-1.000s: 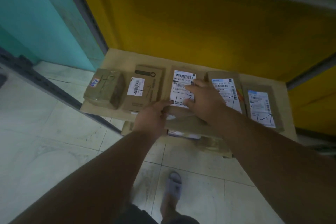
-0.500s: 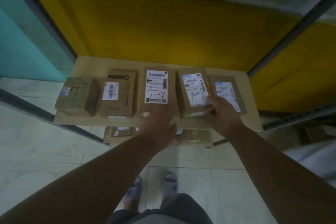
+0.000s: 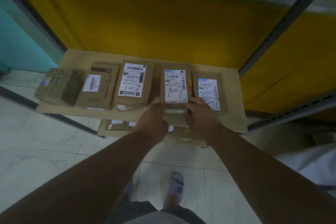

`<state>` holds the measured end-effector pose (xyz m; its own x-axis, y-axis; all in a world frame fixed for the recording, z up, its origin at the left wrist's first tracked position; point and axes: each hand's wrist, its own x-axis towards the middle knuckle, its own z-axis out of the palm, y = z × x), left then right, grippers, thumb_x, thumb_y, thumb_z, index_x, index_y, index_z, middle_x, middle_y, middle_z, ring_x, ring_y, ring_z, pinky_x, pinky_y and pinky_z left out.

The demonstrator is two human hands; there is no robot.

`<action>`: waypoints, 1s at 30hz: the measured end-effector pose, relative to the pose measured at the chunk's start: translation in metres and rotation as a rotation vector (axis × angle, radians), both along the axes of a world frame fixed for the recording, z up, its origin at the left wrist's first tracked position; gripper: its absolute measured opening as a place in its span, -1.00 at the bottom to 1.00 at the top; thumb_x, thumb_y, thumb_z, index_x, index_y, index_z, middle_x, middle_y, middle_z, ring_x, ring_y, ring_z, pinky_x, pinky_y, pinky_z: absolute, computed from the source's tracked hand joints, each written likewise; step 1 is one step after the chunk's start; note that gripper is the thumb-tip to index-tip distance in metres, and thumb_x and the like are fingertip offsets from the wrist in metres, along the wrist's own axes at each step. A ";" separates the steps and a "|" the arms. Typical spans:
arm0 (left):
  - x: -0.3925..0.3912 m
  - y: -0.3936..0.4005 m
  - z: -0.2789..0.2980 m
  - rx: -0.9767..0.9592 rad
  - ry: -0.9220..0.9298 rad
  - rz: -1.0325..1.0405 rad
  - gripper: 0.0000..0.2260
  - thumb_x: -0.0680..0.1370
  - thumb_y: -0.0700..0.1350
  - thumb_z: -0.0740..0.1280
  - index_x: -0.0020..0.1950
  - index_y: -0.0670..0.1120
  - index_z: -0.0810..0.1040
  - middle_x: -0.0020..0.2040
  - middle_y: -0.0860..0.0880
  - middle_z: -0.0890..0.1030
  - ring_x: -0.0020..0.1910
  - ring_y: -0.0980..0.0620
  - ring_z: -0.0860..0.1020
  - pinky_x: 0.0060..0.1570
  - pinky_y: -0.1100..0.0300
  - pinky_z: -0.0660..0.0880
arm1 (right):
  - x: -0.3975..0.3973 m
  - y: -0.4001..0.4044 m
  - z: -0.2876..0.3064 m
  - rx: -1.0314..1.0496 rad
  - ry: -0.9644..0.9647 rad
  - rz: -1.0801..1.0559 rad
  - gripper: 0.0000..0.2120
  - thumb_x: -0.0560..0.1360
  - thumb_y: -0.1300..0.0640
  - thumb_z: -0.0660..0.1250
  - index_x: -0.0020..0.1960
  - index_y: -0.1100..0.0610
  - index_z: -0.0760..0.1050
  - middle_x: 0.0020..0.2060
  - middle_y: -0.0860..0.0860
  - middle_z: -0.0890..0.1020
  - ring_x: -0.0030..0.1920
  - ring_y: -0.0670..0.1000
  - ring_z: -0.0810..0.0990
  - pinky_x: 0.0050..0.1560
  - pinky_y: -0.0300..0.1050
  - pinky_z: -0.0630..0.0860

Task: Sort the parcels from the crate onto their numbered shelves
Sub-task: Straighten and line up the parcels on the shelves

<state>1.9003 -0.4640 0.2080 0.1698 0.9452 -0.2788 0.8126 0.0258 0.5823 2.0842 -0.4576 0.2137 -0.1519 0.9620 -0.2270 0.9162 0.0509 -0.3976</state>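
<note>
On the shelf (image 3: 234, 94) I see five parcels in one row, each marked 1-7 by pen. From the left: a taped box (image 3: 58, 87), a flat box (image 3: 99, 87), then a parcel with a big label (image 3: 133, 82), then the fourth parcel (image 3: 175, 85), which is the one I work on, and last the fifth parcel (image 3: 209, 91). My left hand (image 3: 153, 120) is at the near left corner of the fourth parcel, with the fingers curled against its edge, and my right hand (image 3: 200, 114) is at its near right corner, the fingers bent between it and the fifth parcel. So I hold this parcel from both sides at its near end; how firm the hold is I cannot tell. The parcel lies flat on the shelf, straight ahead of my hands, and its long axis runs away from me toward the yellow wall (image 3: 163, 23). Both hands are equally near to it. I judge that the next move is only a small push or a straightening along this axis, so that it sits even with its neighbours. Under the shelf, more parcels (image 3: 116, 124) lie on a lower level.
</note>
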 end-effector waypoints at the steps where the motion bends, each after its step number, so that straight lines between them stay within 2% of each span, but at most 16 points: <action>1: 0.002 -0.001 0.001 0.020 0.019 0.019 -0.48 0.54 -0.18 0.30 0.50 -0.07 0.31 0.44 -0.06 0.39 0.34 -0.09 0.45 0.29 0.08 0.40 | 0.006 0.000 0.002 0.011 0.007 0.004 -0.67 0.61 0.16 0.25 0.34 0.23 0.52 0.38 0.13 0.45 0.34 0.10 0.44 0.27 -0.21 0.31; 4: 0.018 -0.004 0.006 0.163 0.071 0.040 -0.52 0.54 -0.16 0.30 0.46 -0.07 0.34 0.40 -0.08 0.38 0.34 -0.09 0.41 0.28 0.06 0.41 | 0.035 0.007 -0.001 0.079 -0.007 -0.042 -0.72 0.58 0.13 0.24 0.21 0.22 0.58 0.24 0.16 0.55 0.22 0.18 0.53 0.17 -0.10 0.42; 7: 0.054 -0.003 0.007 0.165 0.017 -0.103 -0.58 0.55 -0.17 0.26 0.42 -0.06 0.38 0.35 -0.07 0.41 0.31 -0.09 0.42 0.27 0.00 0.46 | 0.074 0.019 -0.011 0.094 -0.043 -0.108 -0.61 0.57 0.11 0.34 0.37 0.20 0.52 0.40 0.15 0.47 0.38 0.18 0.45 0.39 -0.01 0.39; 10: 0.092 0.002 -0.006 0.084 0.025 -0.169 -0.56 0.55 -0.17 0.24 0.44 -0.03 0.38 0.36 -0.05 0.39 0.30 -0.08 0.43 0.24 0.03 0.48 | 0.100 0.029 -0.024 0.049 -0.082 -0.057 -0.51 0.55 0.00 0.37 0.43 0.17 0.47 0.45 0.12 0.43 0.42 0.14 0.41 0.42 0.04 0.41; 15: 0.119 -0.009 -0.024 0.083 -0.006 -0.121 -0.50 0.55 -0.20 0.26 0.49 -0.01 0.31 0.41 -0.04 0.33 0.31 -0.05 0.45 0.15 0.20 0.42 | 0.119 0.032 -0.035 0.028 -0.023 -0.061 -0.59 0.53 0.01 0.40 0.28 0.23 0.58 0.33 0.14 0.52 0.30 0.14 0.50 0.34 0.05 0.49; 18: 0.129 -0.010 -0.025 0.063 -0.032 -0.124 -0.51 0.53 -0.21 0.27 0.46 0.00 0.33 0.39 -0.02 0.34 0.29 -0.08 0.48 0.16 0.16 0.46 | 0.127 0.023 -0.036 0.030 0.060 -0.152 -0.68 0.49 0.10 0.42 0.15 0.27 0.60 0.21 0.17 0.56 0.22 0.20 0.55 0.24 0.13 0.55; 20: 0.137 -0.007 -0.025 0.051 -0.038 -0.129 -0.53 0.53 -0.19 0.27 0.44 -0.02 0.35 0.37 -0.02 0.35 0.29 -0.08 0.48 0.20 0.14 0.47 | 0.133 0.020 -0.033 0.028 0.032 -0.166 -0.71 0.49 0.12 0.41 0.15 0.25 0.60 0.21 0.16 0.55 0.23 0.17 0.53 0.26 0.10 0.54; 25: 0.146 -0.007 -0.020 0.051 -0.035 -0.179 -0.49 0.52 -0.20 0.29 0.48 -0.01 0.35 0.43 -0.02 0.31 0.38 -0.04 0.40 0.24 0.27 0.32 | 0.142 0.024 -0.027 -0.006 -0.062 -0.157 -0.68 0.53 0.10 0.40 0.21 0.25 0.58 0.27 0.18 0.51 0.28 0.18 0.48 0.32 0.01 0.48; 27: 0.138 -0.009 -0.014 0.033 -0.028 -0.172 -0.52 0.55 -0.16 0.28 0.48 0.01 0.35 0.44 -0.02 0.33 0.36 -0.04 0.42 0.25 0.22 0.35 | 0.141 0.024 -0.025 -0.018 -0.073 -0.159 -0.67 0.53 0.08 0.39 0.22 0.24 0.57 0.27 0.18 0.50 0.29 0.19 0.47 0.31 0.02 0.48; 30: 0.113 -0.007 -0.002 0.091 0.002 -0.134 -0.66 0.57 -0.14 0.27 0.34 -0.05 0.52 0.31 -0.07 0.49 0.23 -0.08 0.51 0.20 0.07 0.51 | 0.133 0.024 -0.020 0.015 -0.099 -0.137 -0.60 0.56 0.07 0.35 0.34 0.23 0.51 0.38 0.19 0.45 0.40 0.19 0.39 0.40 0.01 0.39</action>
